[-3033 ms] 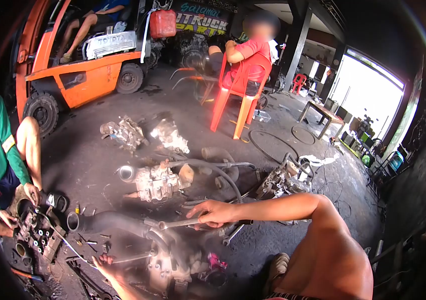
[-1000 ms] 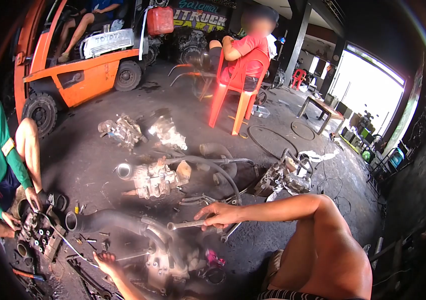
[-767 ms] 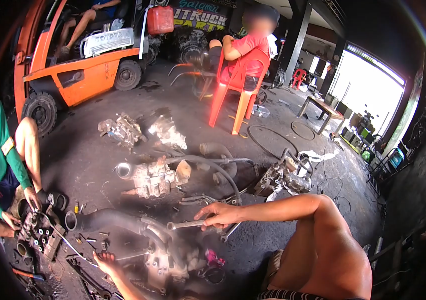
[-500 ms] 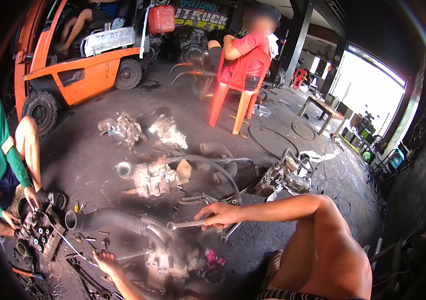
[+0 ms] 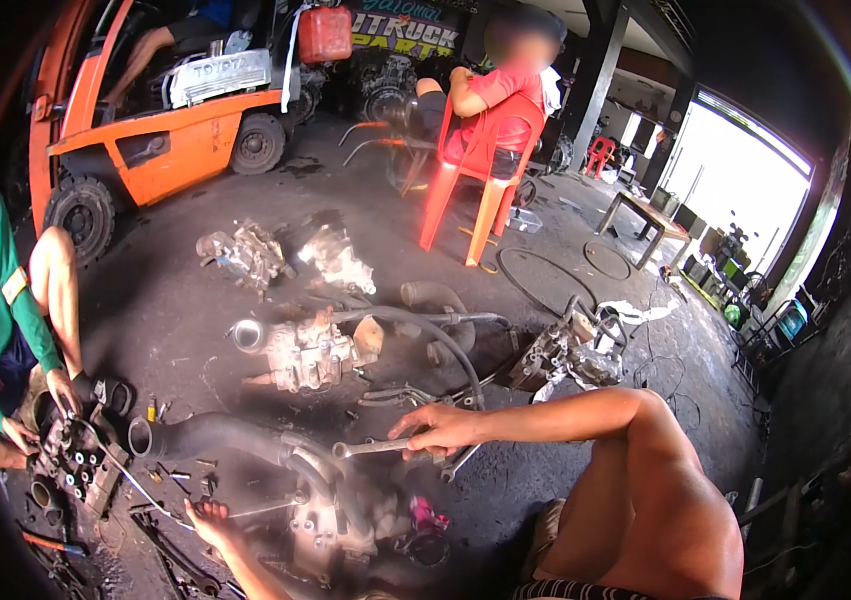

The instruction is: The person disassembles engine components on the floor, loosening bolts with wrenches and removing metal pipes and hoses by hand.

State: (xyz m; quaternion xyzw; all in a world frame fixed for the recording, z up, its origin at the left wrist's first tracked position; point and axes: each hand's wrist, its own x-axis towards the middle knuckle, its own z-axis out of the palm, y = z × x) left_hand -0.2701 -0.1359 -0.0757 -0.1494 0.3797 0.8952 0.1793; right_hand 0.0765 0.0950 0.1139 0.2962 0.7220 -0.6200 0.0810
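My right hand (image 5: 438, 428) is closed round a metal wrench (image 5: 371, 449), whose ring end points left above an engine part. Lower left, my left hand (image 5: 212, 522) is closed on a thin metal rod (image 5: 266, 510) that reaches right to the greasy metal engine part (image 5: 321, 535). A thick dark hose (image 5: 211, 437) and thinner hoses lie over that part. Pink cloth (image 5: 428, 515) is at its right. A second wrench (image 5: 461, 462) lies just below my right hand.
At left a person in green sleeves (image 5: 6, 290) handles another engine part (image 5: 76, 460). More metal assemblies (image 5: 311, 355) lie ahead. Beyond are an orange forklift (image 5: 166, 160) with a seated person, a person on a red chair (image 5: 491, 150), and a low table (image 5: 646, 215).
Since the earliest frame, my right hand and wrench have shifted slightly right. My left hand has barely moved. The person on the forklift has changed posture.
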